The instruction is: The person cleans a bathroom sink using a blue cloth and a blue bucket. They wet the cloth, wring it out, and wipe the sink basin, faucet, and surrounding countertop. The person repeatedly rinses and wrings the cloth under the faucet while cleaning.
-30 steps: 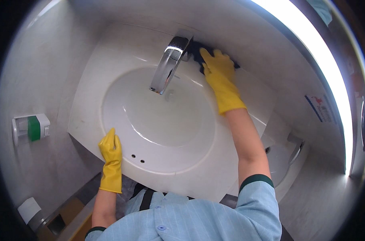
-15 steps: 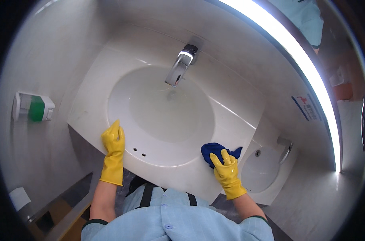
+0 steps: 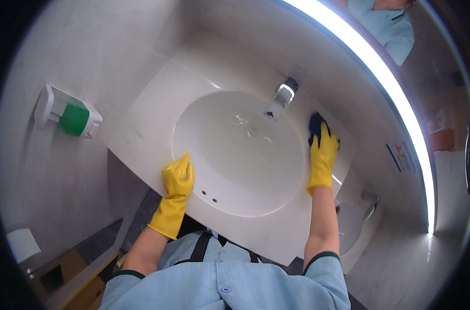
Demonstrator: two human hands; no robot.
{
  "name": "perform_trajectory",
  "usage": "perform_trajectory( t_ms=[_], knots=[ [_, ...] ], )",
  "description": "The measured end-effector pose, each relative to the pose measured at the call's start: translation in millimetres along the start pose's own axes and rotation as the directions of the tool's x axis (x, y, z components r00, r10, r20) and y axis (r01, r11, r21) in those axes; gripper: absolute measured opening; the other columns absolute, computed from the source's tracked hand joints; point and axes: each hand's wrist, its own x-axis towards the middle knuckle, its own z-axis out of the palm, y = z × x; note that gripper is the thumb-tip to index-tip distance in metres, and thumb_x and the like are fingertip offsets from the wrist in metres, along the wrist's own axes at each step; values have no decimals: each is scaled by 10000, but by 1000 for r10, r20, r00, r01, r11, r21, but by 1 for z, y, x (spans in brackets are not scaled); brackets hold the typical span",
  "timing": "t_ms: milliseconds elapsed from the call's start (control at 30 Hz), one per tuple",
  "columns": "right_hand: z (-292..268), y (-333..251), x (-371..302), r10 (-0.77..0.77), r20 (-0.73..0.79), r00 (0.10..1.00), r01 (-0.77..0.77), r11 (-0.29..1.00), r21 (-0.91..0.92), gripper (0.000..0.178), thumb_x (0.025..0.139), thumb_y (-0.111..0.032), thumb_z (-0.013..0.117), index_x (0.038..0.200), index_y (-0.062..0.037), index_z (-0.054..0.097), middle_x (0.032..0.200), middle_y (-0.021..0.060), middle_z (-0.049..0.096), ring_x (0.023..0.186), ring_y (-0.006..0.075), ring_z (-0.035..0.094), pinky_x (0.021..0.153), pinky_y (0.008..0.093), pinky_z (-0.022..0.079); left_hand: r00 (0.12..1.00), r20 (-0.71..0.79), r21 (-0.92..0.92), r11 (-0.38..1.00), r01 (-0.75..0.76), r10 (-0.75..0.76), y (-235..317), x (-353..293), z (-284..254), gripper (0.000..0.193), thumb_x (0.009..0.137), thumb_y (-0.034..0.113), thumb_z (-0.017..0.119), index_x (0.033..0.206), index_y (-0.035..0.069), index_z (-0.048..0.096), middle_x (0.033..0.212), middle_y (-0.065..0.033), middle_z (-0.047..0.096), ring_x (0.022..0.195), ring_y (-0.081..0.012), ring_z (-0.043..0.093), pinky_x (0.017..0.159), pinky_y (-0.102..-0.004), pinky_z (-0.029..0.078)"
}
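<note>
Both my hands wear yellow rubber gloves. My right hand (image 3: 324,152) presses a dark blue cloth (image 3: 316,124) onto the white countertop (image 3: 142,111), to the right of the faucet. Part of the cloth is covered by the fingers. My left hand (image 3: 178,175) rests at the near left rim of the white washbasin (image 3: 240,199), its fingers drawn together and nothing showing in them. Water stands in the basin, with ripples below the chrome faucet (image 3: 280,99). Two small holes sit in the basin's near wall beside my left hand.
A soap dispenser (image 3: 72,114) with green liquid hangs on the left wall. To the right is a second, lower basin (image 3: 348,225) with its own faucet (image 3: 370,204). A bright light strip (image 3: 379,64) runs along the mirror above the counter.
My right hand has carried the blue cloth from the counter's near right up to the far right, beside the faucet. My left hand stays at the basin rim. The view has shifted, and ripples now show.
</note>
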Motion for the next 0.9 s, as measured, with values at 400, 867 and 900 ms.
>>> perform_trajectory(
  t_ms=[400, 867, 900],
  knots=[
    [-85, -185, -78, 231, 613, 756, -637, 43, 770, 488, 972, -29, 687, 1454, 24, 639, 1382, 154, 699, 1252, 241, 671, 1128, 367, 496, 968, 120, -470, 846, 253, -223, -4, 53, -48, 240, 1002, 0, 666, 1222, -58, 742, 1078, -213, 797, 979, -315, 784, 799, -360, 600],
    [132, -259, 152, 70, -142, 987, -79, 995, -59, 563, 940, -219, 724, 1489, -273, 611, 1536, 228, 558, 1209, 465, 660, 999, 520, 564, 754, 292, -605, 497, 622, -588, -62, 65, -112, 337, 1107, 58, 518, 1392, -52, 659, 1253, -207, 748, 1095, -280, 748, 946, -377, 606],
    [151, -246, 153, 107, -40, 993, -113, 978, -178, 563, 957, -252, 706, 1507, -289, 593, 1581, 209, 522, 1238, 454, 649, 995, 525, 564, 744, 301, -599, 488, 634, -597, -66, 63, -114, 335, 1106, 58, 520, 1390, -54, 661, 1247, -209, 750, 1087, -279, 749, 943, -378, 607]
  ],
)
